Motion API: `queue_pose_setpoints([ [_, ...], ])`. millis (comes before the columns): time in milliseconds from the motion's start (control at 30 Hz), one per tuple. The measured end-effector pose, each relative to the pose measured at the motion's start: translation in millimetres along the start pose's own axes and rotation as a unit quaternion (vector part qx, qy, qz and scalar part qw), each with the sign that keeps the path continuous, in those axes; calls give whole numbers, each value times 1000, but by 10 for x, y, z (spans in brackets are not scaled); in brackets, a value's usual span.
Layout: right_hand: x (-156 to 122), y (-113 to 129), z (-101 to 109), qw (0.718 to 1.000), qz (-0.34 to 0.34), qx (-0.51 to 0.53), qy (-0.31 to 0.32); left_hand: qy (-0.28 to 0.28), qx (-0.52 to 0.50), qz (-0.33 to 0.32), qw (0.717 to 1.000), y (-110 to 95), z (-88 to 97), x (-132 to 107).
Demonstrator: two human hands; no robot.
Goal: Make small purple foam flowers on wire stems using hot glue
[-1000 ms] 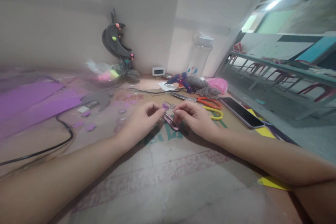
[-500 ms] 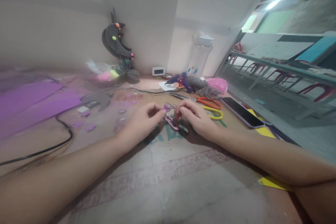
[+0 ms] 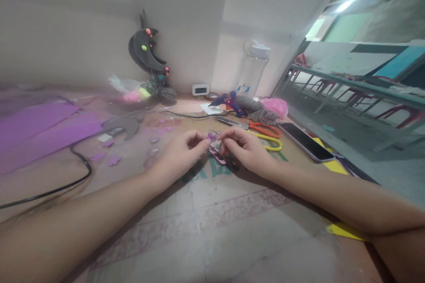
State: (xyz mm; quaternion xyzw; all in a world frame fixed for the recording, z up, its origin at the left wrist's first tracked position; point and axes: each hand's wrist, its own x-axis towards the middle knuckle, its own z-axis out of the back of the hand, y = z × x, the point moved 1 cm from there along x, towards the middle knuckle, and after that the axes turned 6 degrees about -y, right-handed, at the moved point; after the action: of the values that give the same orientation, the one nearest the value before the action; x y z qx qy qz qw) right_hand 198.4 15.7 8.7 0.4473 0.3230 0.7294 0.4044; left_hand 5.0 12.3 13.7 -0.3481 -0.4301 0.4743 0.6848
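My left hand [image 3: 181, 152] is closed in a pinch on a small purple foam piece [image 3: 211, 136], held just above the tabletop. My right hand [image 3: 245, 148] faces it with its fingers curled, fingertips touching the same purple piece. Under both hands a small pink thread snipper [image 3: 217, 155] lies on the table. Both forearms rest on the worn cardboard-covered table [image 3: 212, 221].
Orange scissors [image 3: 264, 129] and yellow scissors [image 3: 272, 142] lie right of my hands, beside a black phone [image 3: 305, 142]. Behind are a blue glue gun [image 3: 229, 101], grey yarn [image 3: 257, 109], a water bottle [image 3: 253, 70]. Purple foam sheets [image 3: 40, 130], scraps and a black cable [image 3: 79, 163] lie left.
My right hand has lifted slightly and closed in on the purple piece held by my left hand. The left hand has barely moved.
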Motion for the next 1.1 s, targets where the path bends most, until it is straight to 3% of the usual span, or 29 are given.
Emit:
queue_pose_setpoints([
  [367, 5, 47, 17, 1000, 13, -25, -10, -3, 5, -12, 1000, 8, 3, 6],
  [600, 3, 97, 61, 990, 42, -132, -4, -2, -13, -1, 1000, 23, -10, 7],
  [733, 28, 48, 52, 994, 20, -112, 0, 2, -4, -13, 1000, 14, -11, 4],
  [933, 29, 10, -10, 998, -49, -2, 31, 31, 5, -14, 999, -16, -1, -27],
  [1100, 9, 50, -44, 998, -63, 8, 29, 44, 26, -65, 997, -54, 15, -44],
])
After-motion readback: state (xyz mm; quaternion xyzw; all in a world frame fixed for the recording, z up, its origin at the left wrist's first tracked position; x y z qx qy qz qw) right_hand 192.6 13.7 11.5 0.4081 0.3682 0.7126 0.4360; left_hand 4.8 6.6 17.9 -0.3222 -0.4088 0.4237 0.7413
